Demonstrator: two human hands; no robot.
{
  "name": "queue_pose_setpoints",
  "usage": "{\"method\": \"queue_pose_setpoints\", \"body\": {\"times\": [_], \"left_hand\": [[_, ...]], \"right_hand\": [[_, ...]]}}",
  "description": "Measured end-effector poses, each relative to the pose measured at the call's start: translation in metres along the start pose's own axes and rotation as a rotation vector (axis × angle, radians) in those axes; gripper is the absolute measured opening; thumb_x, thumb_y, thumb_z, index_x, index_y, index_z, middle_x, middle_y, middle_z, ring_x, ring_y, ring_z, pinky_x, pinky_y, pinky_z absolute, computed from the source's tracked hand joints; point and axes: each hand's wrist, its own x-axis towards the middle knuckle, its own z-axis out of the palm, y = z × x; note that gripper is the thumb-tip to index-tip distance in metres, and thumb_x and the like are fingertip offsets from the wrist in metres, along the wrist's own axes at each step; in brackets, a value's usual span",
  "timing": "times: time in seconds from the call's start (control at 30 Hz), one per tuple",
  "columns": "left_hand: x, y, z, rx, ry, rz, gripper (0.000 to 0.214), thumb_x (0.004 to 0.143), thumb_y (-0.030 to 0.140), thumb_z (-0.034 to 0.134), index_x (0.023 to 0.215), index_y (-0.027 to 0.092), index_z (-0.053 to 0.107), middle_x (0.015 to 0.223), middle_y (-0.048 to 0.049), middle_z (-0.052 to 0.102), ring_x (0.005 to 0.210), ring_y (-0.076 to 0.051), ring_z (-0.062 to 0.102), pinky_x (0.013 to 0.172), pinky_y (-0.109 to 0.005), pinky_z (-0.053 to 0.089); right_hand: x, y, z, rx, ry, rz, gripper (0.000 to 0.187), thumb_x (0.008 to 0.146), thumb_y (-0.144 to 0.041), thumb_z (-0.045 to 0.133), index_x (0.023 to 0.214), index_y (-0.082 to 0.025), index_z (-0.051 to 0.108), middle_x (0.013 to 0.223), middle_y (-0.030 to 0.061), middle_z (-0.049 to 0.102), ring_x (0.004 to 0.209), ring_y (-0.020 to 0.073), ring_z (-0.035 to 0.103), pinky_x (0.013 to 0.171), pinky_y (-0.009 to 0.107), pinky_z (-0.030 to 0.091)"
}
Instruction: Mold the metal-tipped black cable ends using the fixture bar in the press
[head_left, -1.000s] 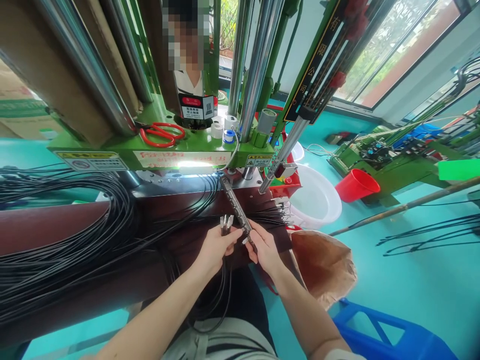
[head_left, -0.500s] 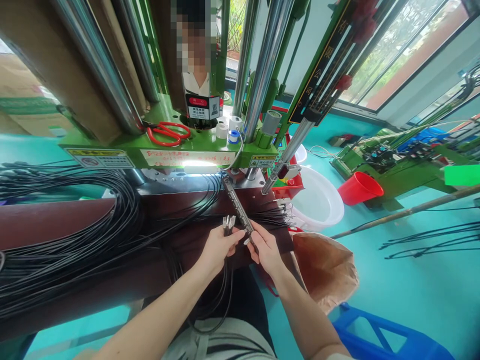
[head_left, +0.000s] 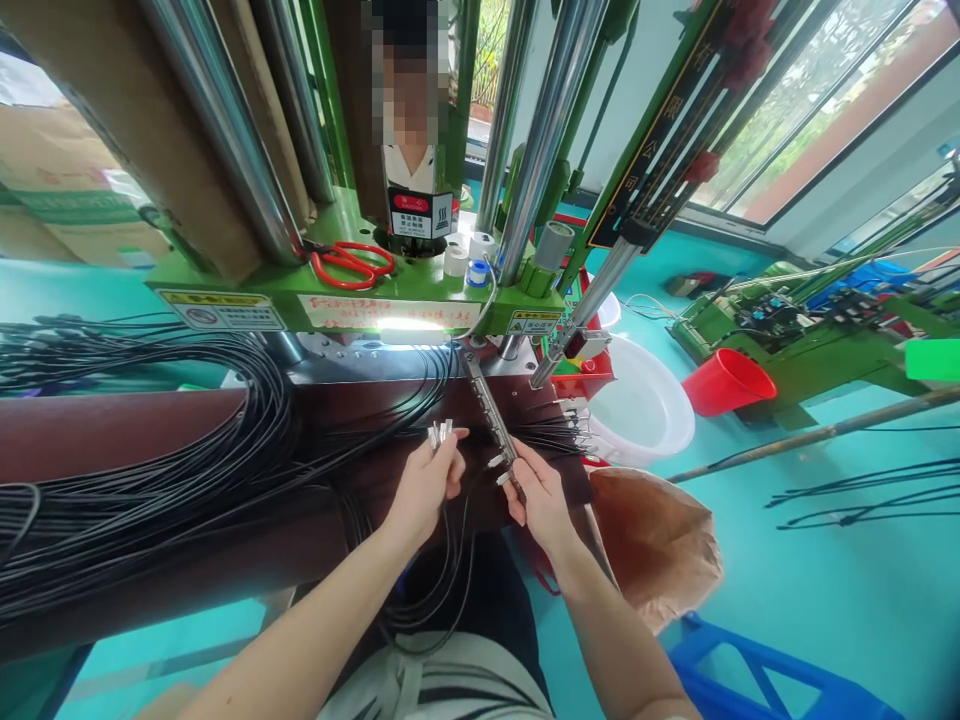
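Note:
My left hand (head_left: 424, 485) is closed around a bunch of black cables with silver metal connectors (head_left: 441, 433) sticking up above the fist. Its index finger points toward the long metal bar. My right hand (head_left: 538, 490) grips the near end of that slotted metal bar (head_left: 489, 405), which slants up and away to the machine's bed. Small silver connectors (head_left: 501, 468) stick out of the bar's left side close to my right fingers. Black cables (head_left: 450, 570) hang from my left hand down to my lap.
A green press (head_left: 420, 285) with steel columns stands ahead; red-handled scissors (head_left: 352, 268) lie on it. Coiled black cables (head_left: 247, 430) cover the brown table's left. At right are a paper bag (head_left: 660, 540), a white tub (head_left: 645, 400), a red bucket (head_left: 731, 382) and a blue stool (head_left: 772, 670).
My left hand has drawn back leftward from the bar with its bunch of connectors. Two connectors now show at the bar's near end. The whole view has shifted slightly.

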Motion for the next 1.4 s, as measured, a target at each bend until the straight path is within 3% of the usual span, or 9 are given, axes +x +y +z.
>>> {"method": "queue_pose_setpoints", "body": {"times": [0.2,0.4,0.63,0.83,0.97,1.1,1.2,1.27,1.4], "left_hand": [[-0.002,-0.001,-0.001,0.184,-0.110,-0.052,0.033,0.068,0.046,0.060,0.065,0.018,0.043,0.043,0.0099,0.030,0.035,-0.002,0.020,0.034,-0.016,0.013],[-0.002,0.000,-0.002,0.186,-0.168,-0.114,0.030,0.069,0.043,0.060,0.067,0.019,0.042,0.041,0.0118,0.025,0.035,-0.002,0.017,0.035,-0.016,0.012],[0.000,0.001,-0.003,0.142,-0.153,-0.144,0.031,0.067,0.043,0.062,0.065,0.018,0.044,0.039,0.0121,0.025,0.033,-0.001,0.015,0.035,-0.016,0.013],[-0.002,0.003,0.000,0.158,-0.082,-0.140,0.029,0.066,0.040,0.061,0.064,0.018,0.043,0.039,0.0120,0.026,0.033,-0.002,0.016,0.034,-0.016,0.012],[-0.005,0.007,-0.008,0.171,-0.125,-0.028,0.029,0.069,0.042,0.059,0.064,0.015,0.051,0.047,0.0057,0.041,0.041,-0.005,0.035,0.040,-0.018,0.029],[-0.006,0.023,-0.023,0.042,-0.001,0.029,0.032,0.070,0.043,0.058,0.083,0.014,0.058,0.062,0.0004,0.054,0.055,-0.009,0.049,0.050,-0.021,0.040],[-0.007,0.030,-0.023,-0.133,0.045,-0.013,0.031,0.074,0.045,0.053,0.090,0.020,0.050,0.044,0.0103,0.033,0.036,-0.005,0.031,0.037,-0.017,0.029],[-0.007,0.029,-0.016,-0.089,0.046,-0.078,0.025,0.076,0.045,0.050,0.083,0.022,0.045,0.042,0.0126,0.024,0.032,-0.003,0.017,0.032,-0.015,0.014],[-0.005,0.021,-0.006,0.171,0.014,-0.120,0.023,0.075,0.039,0.051,0.069,0.021,0.036,0.044,0.0114,0.029,0.032,-0.002,0.017,0.032,-0.013,0.009]], "right_hand": [[0.002,0.002,-0.004,-0.029,-0.082,-0.004,0.047,0.083,-0.039,0.051,0.123,-0.015,0.048,0.045,-0.0072,0.042,0.031,0.0029,0.030,0.029,0.015,0.023],[0.004,0.001,-0.007,-0.048,-0.125,0.026,0.048,0.082,-0.040,0.051,0.124,-0.016,0.048,0.045,-0.0069,0.043,0.030,0.0030,0.030,0.029,0.016,0.022],[0.003,-0.002,-0.008,-0.069,-0.146,0.048,0.048,0.082,-0.040,0.051,0.124,-0.016,0.048,0.047,-0.0067,0.043,0.030,0.0027,0.029,0.030,0.016,0.021],[0.001,0.000,-0.001,-0.329,-0.115,-0.096,0.045,0.084,-0.039,0.048,0.124,-0.018,0.049,0.046,-0.0062,0.044,0.035,0.0047,0.035,0.034,0.017,0.028],[0.002,0.000,-0.002,-0.162,-0.108,-0.036,0.047,0.083,-0.040,0.049,0.123,-0.014,0.049,0.044,-0.0072,0.042,0.032,0.0037,0.030,0.030,0.016,0.023],[0.005,0.001,-0.007,-0.018,-0.090,0.014,0.048,0.083,-0.039,0.051,0.124,-0.015,0.047,0.044,-0.0075,0.041,0.029,0.0027,0.028,0.029,0.016,0.021],[0.006,0.002,-0.009,0.009,-0.099,0.033,0.047,0.083,-0.038,0.051,0.124,-0.016,0.047,0.045,-0.0076,0.042,0.029,0.0025,0.028,0.028,0.015,0.021],[0.006,0.001,-0.009,-0.006,-0.121,0.033,0.047,0.083,-0.038,0.051,0.124,-0.016,0.047,0.044,-0.0076,0.041,0.029,0.0025,0.028,0.028,0.015,0.020],[0.005,-0.003,-0.009,-0.067,-0.169,0.054,0.047,0.083,-0.039,0.050,0.125,-0.017,0.047,0.045,-0.0073,0.041,0.031,0.0023,0.028,0.030,0.015,0.020]]}}
